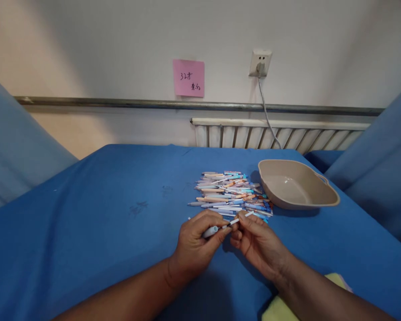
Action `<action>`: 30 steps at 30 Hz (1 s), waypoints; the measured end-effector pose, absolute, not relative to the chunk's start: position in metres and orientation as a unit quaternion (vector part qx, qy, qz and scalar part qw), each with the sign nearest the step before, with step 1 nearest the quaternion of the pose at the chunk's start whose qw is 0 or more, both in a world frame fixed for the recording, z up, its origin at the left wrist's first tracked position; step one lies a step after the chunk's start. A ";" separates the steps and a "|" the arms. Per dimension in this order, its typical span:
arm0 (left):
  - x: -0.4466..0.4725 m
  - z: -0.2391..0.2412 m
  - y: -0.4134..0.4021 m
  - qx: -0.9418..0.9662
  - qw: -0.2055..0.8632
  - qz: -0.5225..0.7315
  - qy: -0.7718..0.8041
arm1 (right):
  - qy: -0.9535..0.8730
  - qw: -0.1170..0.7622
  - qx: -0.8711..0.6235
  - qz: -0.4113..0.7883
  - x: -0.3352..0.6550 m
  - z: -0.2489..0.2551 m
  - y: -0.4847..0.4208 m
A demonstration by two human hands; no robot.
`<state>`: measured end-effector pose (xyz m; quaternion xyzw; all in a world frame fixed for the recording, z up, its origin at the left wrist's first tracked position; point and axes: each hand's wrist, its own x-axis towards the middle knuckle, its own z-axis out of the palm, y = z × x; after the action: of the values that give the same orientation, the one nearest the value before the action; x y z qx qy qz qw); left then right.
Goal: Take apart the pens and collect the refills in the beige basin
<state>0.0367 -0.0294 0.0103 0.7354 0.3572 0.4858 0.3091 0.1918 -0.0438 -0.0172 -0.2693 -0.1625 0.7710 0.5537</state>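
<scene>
Close work at the near edge of the pens, both your hands raised just over the blue cloth point(120, 249). Your left hand point(197, 243) is curled around a pale blue pen barrel point(210, 232), its open end facing right. Your right hand point(254, 238) pinches a thin white rod point(242, 219) between thumb and forefinger, the other fingers folded loosely below.

The rod slants down toward your left thumb and forefinger, with a dark stretch near its lower end. Those left fingertips sit at or against that end; cannot tell whether they grip it too. Rod and barrel lie near each other, not in line.

Step in hand, as judged: a small two-handed piece of handling at the rod's dark end, the barrel parked in your left palm. The next move seems to call for a steady left hold on the barrel and a light, straight pull or push along the rod, so that it doesn't bend or slip.

The other pens point(220, 189) lie in a loose heap just beyond your fingers, roughly side by side. Beige basin point(280, 191) to their right; yellow cloth point(280, 310) by your right forearm
</scene>
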 end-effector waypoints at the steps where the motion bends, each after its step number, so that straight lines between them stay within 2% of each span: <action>1: 0.036 0.010 -0.029 0.738 0.307 0.484 0.356 | -0.166 0.553 -0.265 0.772 0.192 -0.017 -0.044; 12: 0.036 0.005 -0.026 0.696 0.356 0.489 0.387 | -0.193 0.568 -0.256 0.758 0.192 -0.015 -0.044; 14: 0.037 0.003 -0.022 0.647 0.405 0.492 0.419 | -0.182 0.587 -0.275 0.739 0.193 -0.017 -0.042; 17: 0.037 -0.001 -0.012 0.519 0.560 0.468 0.444 | -0.151 0.620 -0.305 0.707 0.198 -0.021 -0.037; 21: 0.033 -0.005 0.001 0.355 0.743 0.426 0.375 | -0.138 0.637 -0.337 0.679 0.203 -0.026 -0.031; 26: 0.029 -0.005 0.008 0.225 0.825 0.392 0.339 | -0.177 0.619 -0.346 0.683 0.201 -0.025 -0.033; 30: 0.029 -0.004 0.011 0.154 0.843 0.386 0.342 | -0.195 0.610 -0.355 0.681 0.200 -0.023 -0.036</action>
<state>0.0295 0.0112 -0.0045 0.1537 0.3419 0.3864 0.8427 0.1998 -0.0356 -0.0235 -0.3552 -0.1947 0.6809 0.6102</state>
